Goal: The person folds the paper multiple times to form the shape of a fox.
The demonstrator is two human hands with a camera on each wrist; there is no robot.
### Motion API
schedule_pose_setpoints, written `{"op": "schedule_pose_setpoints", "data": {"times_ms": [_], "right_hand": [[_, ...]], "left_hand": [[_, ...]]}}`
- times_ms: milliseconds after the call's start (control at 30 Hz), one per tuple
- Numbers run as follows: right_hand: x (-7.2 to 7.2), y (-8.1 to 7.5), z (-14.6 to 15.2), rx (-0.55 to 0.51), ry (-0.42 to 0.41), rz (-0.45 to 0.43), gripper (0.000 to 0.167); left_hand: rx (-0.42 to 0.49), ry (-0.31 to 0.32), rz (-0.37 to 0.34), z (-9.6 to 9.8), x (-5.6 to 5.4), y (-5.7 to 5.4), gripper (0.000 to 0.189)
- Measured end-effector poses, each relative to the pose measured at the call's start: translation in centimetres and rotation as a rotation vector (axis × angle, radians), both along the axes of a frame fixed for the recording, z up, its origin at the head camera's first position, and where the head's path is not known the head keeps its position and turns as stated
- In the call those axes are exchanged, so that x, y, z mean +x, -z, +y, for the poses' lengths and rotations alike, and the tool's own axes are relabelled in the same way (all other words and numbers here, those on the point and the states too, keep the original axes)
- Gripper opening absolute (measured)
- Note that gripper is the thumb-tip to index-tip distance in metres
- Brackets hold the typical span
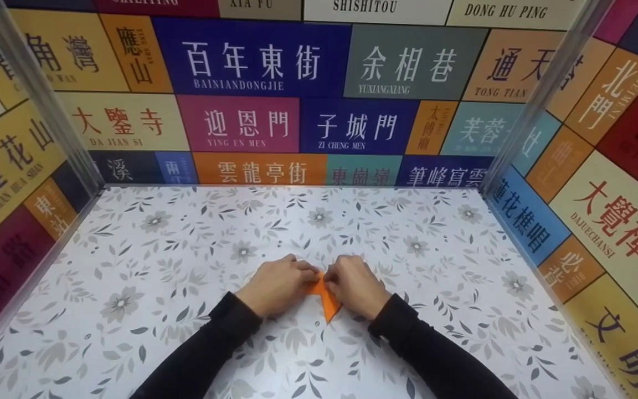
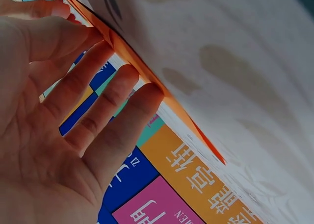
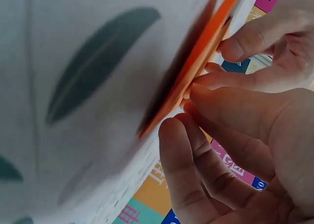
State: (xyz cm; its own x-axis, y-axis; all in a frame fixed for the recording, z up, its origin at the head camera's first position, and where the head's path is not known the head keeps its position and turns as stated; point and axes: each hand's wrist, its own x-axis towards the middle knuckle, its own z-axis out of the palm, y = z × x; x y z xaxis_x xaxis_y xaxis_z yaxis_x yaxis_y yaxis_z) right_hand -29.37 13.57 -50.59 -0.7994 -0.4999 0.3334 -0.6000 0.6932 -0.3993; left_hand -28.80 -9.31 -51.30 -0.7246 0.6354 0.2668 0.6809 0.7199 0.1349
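Observation:
A small folded piece of orange paper [image 1: 328, 305] lies on the patterned tabletop between the two hands, one pointed corner toward the person. The left hand [image 1: 283, 284] touches its left part; in the left wrist view that hand's [image 2: 73, 116] fingers are mostly straight, fingertips resting along the paper [image 2: 184, 115]. From the right, the right hand [image 1: 355, 282] pinches the paper near its upper middle. Close up, the right hand's [image 3: 235, 150] thumb and index finger meet at the edge of the paper [image 3: 196, 55]. The hands cover much of the paper.
A white tabletop [image 1: 186, 244] printed with grey flowers and leaves spreads around the hands. Panels with coloured sign-like blocks stand at the back [image 1: 252, 61], left [image 1: 9, 160] and right [image 1: 601, 205], joined by clear corner strips.

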Motion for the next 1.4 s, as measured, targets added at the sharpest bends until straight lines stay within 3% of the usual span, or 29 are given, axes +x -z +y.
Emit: {"op": "schedule_pose_setpoints", "data": {"times_ms": [233, 467, 600, 800, 933, 1100, 1400], "right_hand": [[0.1, 0.2, -0.1, -0.013, -0.006, 0.04, 0.013], [0.3, 0.2, -0.4, -0.023, 0.008, 0.003, 0.011], [0.3, 0.2, -0.5, -0.032, 0.019, -0.024, 0.011], [0.4, 0.2, -0.4, -0.033, 0.042, -0.055, 0.01], [0.3, 0.0, -0.4, -0.038, 0.066, -0.086, 0.009], [0.3, 0.0, -0.4, -0.045, 0.078, -0.095, 0.008], [0.3, 0.2, -0.4, -0.035, 0.066, -0.081, 0.01]], "left_hand": [[0.035, -0.008, -0.01, 0.0, 0.0, -0.4, 0.027], [0.062, -0.044, -0.02, -0.2, 0.0, -0.5, 0.021], [0.097, -0.156, -0.05, -1.0, -0.3, -0.8, 0.014], [0.076, -0.388, -0.198, -3.3, -1.1, -1.7, 0.019], [0.081, -0.465, -0.283, -4.6, -1.8, -2.0, 0.023], [0.101, -0.477, -0.334, -5.3, -2.4, -1.9, 0.024], [0.127, -0.491, -0.362, -5.4, -2.8, -1.6, 0.021]]}}
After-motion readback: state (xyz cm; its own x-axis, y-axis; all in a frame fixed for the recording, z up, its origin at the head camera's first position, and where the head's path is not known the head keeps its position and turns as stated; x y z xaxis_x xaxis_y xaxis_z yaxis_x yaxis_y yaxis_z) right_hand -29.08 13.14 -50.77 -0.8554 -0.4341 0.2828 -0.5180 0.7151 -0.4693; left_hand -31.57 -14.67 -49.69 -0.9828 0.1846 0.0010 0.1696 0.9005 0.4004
